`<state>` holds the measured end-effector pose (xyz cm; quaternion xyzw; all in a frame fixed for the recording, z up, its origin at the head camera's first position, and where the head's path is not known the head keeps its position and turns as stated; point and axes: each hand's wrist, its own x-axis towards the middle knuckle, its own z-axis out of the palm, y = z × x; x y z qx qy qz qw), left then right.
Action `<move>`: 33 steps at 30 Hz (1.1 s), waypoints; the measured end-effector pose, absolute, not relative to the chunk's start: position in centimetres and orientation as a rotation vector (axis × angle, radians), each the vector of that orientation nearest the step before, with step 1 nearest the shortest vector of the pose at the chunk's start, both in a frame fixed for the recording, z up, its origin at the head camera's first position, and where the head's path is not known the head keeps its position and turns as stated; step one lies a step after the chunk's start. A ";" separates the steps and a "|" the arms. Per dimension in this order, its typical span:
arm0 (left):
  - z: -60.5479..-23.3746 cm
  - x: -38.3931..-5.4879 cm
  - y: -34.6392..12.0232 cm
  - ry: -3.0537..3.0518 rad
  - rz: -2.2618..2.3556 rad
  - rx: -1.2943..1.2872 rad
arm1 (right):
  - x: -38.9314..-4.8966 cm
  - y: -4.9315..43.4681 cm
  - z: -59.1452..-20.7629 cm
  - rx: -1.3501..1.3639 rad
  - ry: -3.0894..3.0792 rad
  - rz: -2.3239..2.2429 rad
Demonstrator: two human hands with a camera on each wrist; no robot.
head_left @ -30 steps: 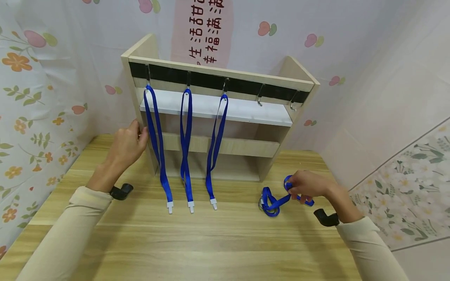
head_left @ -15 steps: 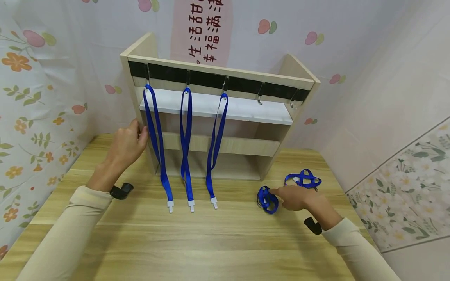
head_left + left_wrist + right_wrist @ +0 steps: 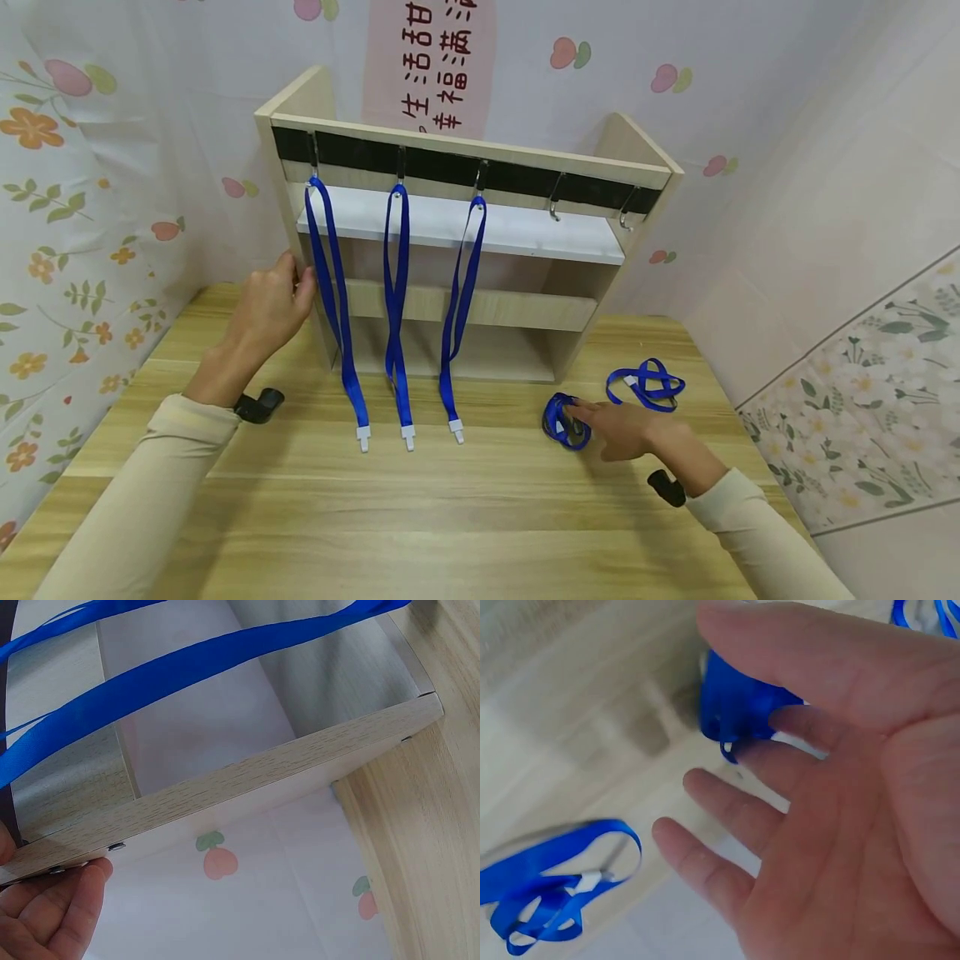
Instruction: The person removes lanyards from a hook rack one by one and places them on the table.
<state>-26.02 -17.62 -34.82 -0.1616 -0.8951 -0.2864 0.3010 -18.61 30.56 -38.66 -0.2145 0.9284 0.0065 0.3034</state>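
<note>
My left hand (image 3: pixel 266 312) grips the left side panel (image 3: pixel 262 761) of a pale wooden rack, fingers behind its edge and thumb at the front. My right hand (image 3: pixel 622 429) is over the table with fingers spread, its fingertips at a coiled blue lanyard (image 3: pixel 555 415). In the right wrist view, this blue coil (image 3: pixel 739 697) is partly hidden behind thumb and fingers. Beyond the hand lies another loosely looped blue lanyard (image 3: pixel 658 393) with a white clip. Three blue lanyards hang from the rack's hooks: a left one (image 3: pixel 353 396), a middle one (image 3: pixel 402 400) and a right one (image 3: pixel 446 387).
Two bare metal hooks, one inner (image 3: pixel 554 204) and one outer (image 3: pixel 626 218), are at the right of the rack's black strip (image 3: pixel 517 185). A white shelf (image 3: pixel 540 237) lies below them. Patterned cloth (image 3: pixel 127 217) hangs behind the wooden table (image 3: pixel 420 517).
My right hand let go of the far-right lanyard, leaving it on the table, and moved left to the other one, now more tightly coiled. The left hand stayed at the rack.
</note>
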 end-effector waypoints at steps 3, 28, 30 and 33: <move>-34.8 -26.0 -17.6 -2.379 -0.765 -0.424 | -19.0 30.8 -38.1 -0.605 2.481 -0.033; -34.8 -26.0 -17.6 -2.374 -0.765 -0.436 | -22.0 28.9 -32.7 -0.860 3.026 -0.334; -34.8 -26.0 -17.6 -2.372 -0.765 -0.438 | -22.2 28.1 -32.2 -0.873 3.076 -0.348; -34.8 -26.0 -17.6 -2.371 -0.764 -0.440 | -22.5 26.8 -31.2 -0.887 3.139 -0.403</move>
